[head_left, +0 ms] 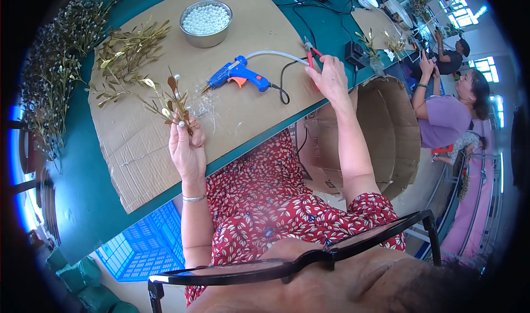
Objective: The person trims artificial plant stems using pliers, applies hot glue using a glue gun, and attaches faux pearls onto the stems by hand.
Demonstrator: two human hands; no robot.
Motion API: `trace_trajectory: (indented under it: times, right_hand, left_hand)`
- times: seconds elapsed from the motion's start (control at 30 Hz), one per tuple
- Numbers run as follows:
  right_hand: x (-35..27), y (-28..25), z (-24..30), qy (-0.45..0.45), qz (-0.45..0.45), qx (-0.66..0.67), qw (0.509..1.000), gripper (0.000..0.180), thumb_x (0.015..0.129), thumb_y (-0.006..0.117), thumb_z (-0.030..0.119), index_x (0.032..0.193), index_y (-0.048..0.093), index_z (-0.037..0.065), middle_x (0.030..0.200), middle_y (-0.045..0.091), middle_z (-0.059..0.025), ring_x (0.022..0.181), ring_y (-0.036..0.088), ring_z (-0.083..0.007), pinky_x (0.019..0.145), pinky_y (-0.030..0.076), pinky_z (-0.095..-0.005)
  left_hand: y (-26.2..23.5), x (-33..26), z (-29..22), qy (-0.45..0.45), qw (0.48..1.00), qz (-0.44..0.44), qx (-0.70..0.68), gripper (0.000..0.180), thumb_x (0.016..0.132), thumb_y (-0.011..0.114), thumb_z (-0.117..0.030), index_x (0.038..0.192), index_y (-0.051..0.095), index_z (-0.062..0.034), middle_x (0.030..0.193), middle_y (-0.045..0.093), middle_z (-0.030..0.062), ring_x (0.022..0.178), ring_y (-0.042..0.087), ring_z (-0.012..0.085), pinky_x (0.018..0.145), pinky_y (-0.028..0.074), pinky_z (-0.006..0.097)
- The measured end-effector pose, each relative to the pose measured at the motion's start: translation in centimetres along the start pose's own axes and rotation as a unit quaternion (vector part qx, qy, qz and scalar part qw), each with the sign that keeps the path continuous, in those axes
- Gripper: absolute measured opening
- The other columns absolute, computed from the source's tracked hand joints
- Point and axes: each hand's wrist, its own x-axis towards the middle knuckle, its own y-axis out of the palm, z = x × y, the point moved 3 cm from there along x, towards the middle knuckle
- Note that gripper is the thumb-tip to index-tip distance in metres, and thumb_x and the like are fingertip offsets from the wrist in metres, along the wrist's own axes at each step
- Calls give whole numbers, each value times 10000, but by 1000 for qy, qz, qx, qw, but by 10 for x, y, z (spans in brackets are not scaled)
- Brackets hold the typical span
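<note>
My left hand (189, 152) pinches the lower end of a brown-leaved artificial sprig (179, 100) with pearl-like white beads on it. Over the cardboard's right edge, my right hand (331, 82) is closed round red-handled pliers (311, 59), their jaws pointing away from me. Between the hands lies a blue glue gun (234, 74) with an orange trigger, a clear glue stick in its back and a black cord. Wispy glue strings (208, 106) lie by its nozzle. A metal bowl (204, 40) full of white beads stands farther back.
A cardboard sheet (146, 172) covers part of the green table (83, 202). Gold leafy stems (130, 51) lie on it, with darker bunches (61, 64) at far left. A large cardboard box (381, 131) stands right, a blue crate (146, 247) below. People work at right.
</note>
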Motion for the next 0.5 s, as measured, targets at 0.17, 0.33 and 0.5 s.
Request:
trace_trajectory:
  times: [0.17,0.33,0.5]
  right_hand:
    - [15,13,-20,44,124,13,991,758,688,672,511,1189,465,-19,1207,512,-235,1119,486,-391,910,397,-498]
    - [17,21,-40,51,120,23,991,727,674,630,424,1215,503,-45,1172,524,-233,1110,494,-362,941,395,-422]
    - [1,-7,-32,122,108,520,838,486,764,639,245,1140,561,-53,1022,596,-125,873,564,-150,676,443,-258]
  left_hand:
    - [-5,-5,-2,7,999,-34,-2,326,985,394,-127,1292,430,-23,988,544,78,640,360,76,572,318,205]
    - [-2,-2,-5,-18,999,4,-43,319,983,398,-130,1289,441,-48,976,535,76,634,361,68,563,316,185]
    - [0,-6,-10,-3,999,-19,-51,344,985,392,-128,1327,419,-97,967,517,77,635,360,67,570,324,178]
